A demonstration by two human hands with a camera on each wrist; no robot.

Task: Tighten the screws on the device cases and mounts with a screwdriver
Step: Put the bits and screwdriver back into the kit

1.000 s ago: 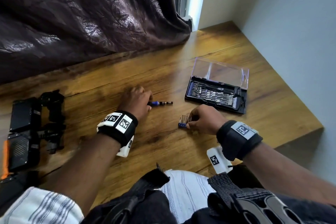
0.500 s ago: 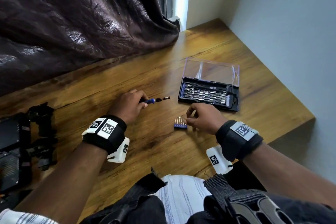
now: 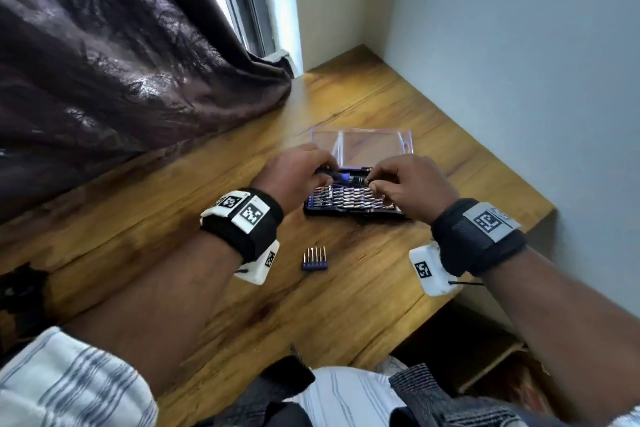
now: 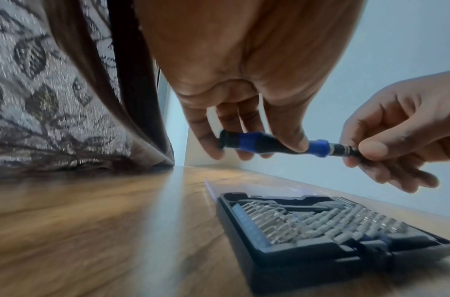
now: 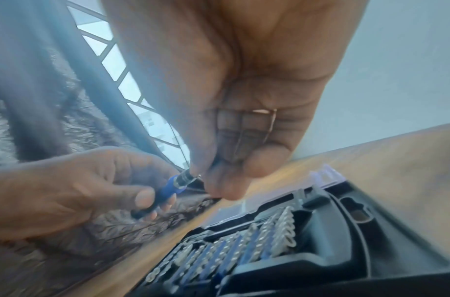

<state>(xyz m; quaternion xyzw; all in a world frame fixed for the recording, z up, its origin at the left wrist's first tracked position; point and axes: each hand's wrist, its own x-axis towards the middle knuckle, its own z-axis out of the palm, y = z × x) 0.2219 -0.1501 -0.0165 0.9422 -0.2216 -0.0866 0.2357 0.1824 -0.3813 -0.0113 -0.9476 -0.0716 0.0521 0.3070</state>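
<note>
I have the screwdriver (image 4: pixel 269 143) lifted over the open bit case (image 3: pixel 349 208), where 1 second ago it lay on the table (image 3: pixel 173 225) under my left hand alone. My left hand (image 3: pixel 294 173) wraps its curled fingers and thumb round the black-and-blue handle; my right hand (image 3: pixel 412 184) has left the small strip of 6 bits (image 3: pixel 314 258) and now pinches the metal tip end between thumb and forefinger. I judge I am fitting or seating a bit, so no screw has been tightened yet. The tool's long axis runs nearly level, handle toward 9 o'clock, tip toward 3 o'clock in the head view. Whether a bit sits in the tip I cannot tell; my fingers cover it. The bit strip lies at 6 o'clock from the case, the dark curtain (image 3: pixel 121 62) at 10 o'clock.
</note>
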